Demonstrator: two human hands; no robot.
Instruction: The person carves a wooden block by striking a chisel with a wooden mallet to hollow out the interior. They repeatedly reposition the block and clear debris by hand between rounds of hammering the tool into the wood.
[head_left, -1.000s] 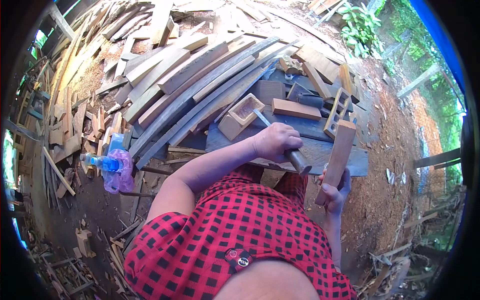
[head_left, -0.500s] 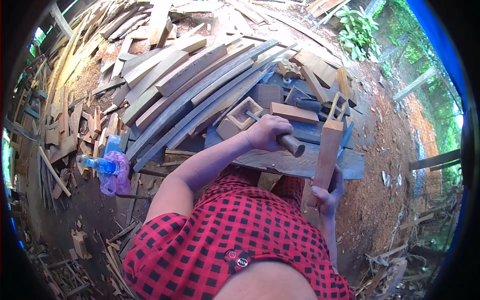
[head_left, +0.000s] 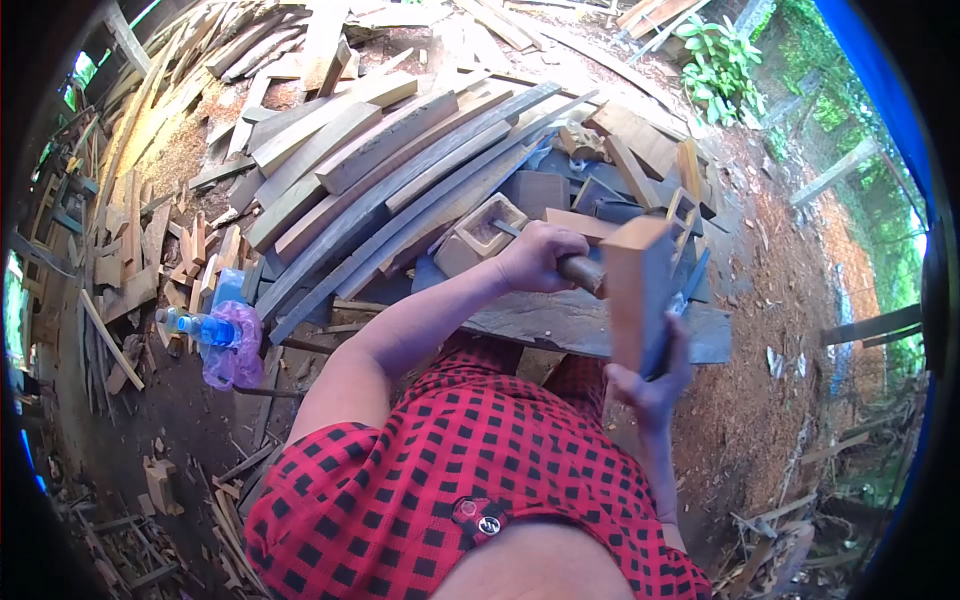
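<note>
My left hand (head_left: 538,256) is wrapped round a chisel (head_left: 581,273), whose thick round handle points right. Its narrow blade runs left to the hollow of a small wooden block with a squared recess (head_left: 462,257), lying on the dark bench plank (head_left: 560,322). In my right hand (head_left: 660,388) a long rectangular wooden billet (head_left: 634,295) stands nearly upright, gripped near its lower end and slightly blurred. The billet overlaps the butt of the chisel handle in this view.
Long planks (head_left: 390,160) lie stacked beyond the bench. A reddish wooden piece (head_left: 580,226) and a slotted wooden frame (head_left: 684,212) are behind my hands. At left, bottles (head_left: 205,330) sit by a pink plastic bag (head_left: 235,366). Offcuts litter the ground.
The billet in my right hand has swung left and tilted, coming up to the end of the chisel handle. My left hand keeps its hold with little movement.
</note>
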